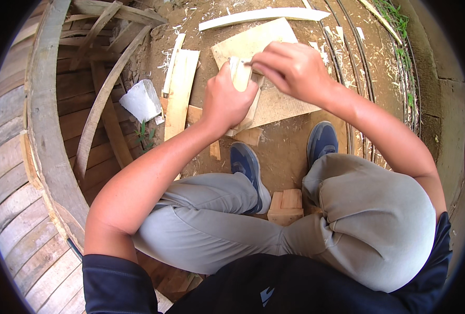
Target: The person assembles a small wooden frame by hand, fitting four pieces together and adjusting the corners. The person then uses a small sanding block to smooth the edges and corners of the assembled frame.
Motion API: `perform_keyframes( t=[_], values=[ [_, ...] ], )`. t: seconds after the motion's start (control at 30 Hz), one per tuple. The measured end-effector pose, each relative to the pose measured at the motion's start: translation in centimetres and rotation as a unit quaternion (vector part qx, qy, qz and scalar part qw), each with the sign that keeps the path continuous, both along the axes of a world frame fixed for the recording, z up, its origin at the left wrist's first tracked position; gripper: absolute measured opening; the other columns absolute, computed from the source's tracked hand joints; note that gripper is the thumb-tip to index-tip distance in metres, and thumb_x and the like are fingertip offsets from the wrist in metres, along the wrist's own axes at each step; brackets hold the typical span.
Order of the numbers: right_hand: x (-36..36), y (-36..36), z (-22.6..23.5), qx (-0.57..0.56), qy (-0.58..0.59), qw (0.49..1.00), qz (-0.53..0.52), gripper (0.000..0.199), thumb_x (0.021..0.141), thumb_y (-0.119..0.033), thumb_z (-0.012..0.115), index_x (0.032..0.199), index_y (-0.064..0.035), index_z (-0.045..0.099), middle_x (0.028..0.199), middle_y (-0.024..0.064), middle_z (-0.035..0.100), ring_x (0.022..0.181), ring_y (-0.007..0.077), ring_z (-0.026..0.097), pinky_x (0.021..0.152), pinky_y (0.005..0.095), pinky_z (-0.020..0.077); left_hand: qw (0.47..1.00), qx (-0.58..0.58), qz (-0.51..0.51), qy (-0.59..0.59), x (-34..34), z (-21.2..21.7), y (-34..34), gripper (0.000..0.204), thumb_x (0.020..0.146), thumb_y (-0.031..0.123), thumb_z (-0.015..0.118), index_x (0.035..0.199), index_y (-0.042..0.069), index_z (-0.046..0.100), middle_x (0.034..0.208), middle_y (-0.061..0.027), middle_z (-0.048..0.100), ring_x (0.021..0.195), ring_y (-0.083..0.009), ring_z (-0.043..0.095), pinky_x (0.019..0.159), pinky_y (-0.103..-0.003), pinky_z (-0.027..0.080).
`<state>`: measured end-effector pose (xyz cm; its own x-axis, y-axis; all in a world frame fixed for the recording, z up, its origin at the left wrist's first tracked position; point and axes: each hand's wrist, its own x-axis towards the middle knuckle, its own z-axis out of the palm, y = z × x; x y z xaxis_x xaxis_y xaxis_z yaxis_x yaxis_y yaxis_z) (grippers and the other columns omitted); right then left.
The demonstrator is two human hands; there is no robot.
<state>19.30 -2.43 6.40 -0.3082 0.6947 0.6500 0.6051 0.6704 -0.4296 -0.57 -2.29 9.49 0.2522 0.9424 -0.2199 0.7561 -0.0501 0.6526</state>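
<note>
Here we sit low on a small wooden block (pixel 286 205), knees bent, both blue shoes (pixel 249 166) planted on the dirt floor (pixel 285 152). Just past the shoes, our left hand (pixel 226 99) is clenched around a short pale wood piece (pixel 240 73), holding it upright over a flat board (pixel 274 99) that lies on the floor. Our right hand (pixel 292 68) comes over the top of that piece, its fingers (pixel 266 63) pinched together at the upper end; something thin seems to be held there, but we cannot tell what it is. We judge this to be the working step itself, trimming or marking the piece's top end, and the next move calls for a steady left grip while the right hand stays clear of the left thumb.

Left of the board a long pale plank (pixel 180 94) lies on the floor, and beside it a crumpled white bag (pixel 142 100) rests near the curved wooden frame (pixel 49 131). Farther off, a curved white strip (pixel 264 15) lies near the far edge of the floor, among shavings.
</note>
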Motion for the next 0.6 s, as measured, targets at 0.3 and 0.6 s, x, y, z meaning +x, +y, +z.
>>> perform_keyframes(
  t=[0.3, 0.6],
  values=[
    [-0.3, -0.7, -0.3, 0.023, 0.004, 1.0, 0.013, 0.013, 0.085, -0.019, 0.078, 0.094, -0.012, 0.071, 0.078, 0.0035, 0.061, 0.07, 0.0235, 0.067, 0.06, 0.0381, 0.0532, 1.0, -0.01, -0.002, -0.013, 0.1, 0.2, 0.1, 0.035, 0.089, 0.023, 0.071, 0.114, -0.001, 0.064, 0.098, -0.0241, 0.073, 0.094, -0.0342, 0.074, 0.082, -0.043, 0.055],
    [-0.9, -0.9, -0.3, 0.031, 0.007, 0.999, 0.024, 0.014, 0.085, -0.018, 0.077, 0.097, -0.0123, 0.071, 0.079, 0.0035, 0.062, 0.071, 0.0242, 0.067, 0.06, 0.0387, 0.0533, 0.999, 0.022, -0.003, -0.026, -0.1, -0.4, 0.1, 0.035, 0.089, 0.024, 0.072, 0.112, -0.001, 0.063, 0.098, -0.0238, 0.074, 0.095, -0.036, 0.074, 0.082, -0.044, 0.055]
  ],
)
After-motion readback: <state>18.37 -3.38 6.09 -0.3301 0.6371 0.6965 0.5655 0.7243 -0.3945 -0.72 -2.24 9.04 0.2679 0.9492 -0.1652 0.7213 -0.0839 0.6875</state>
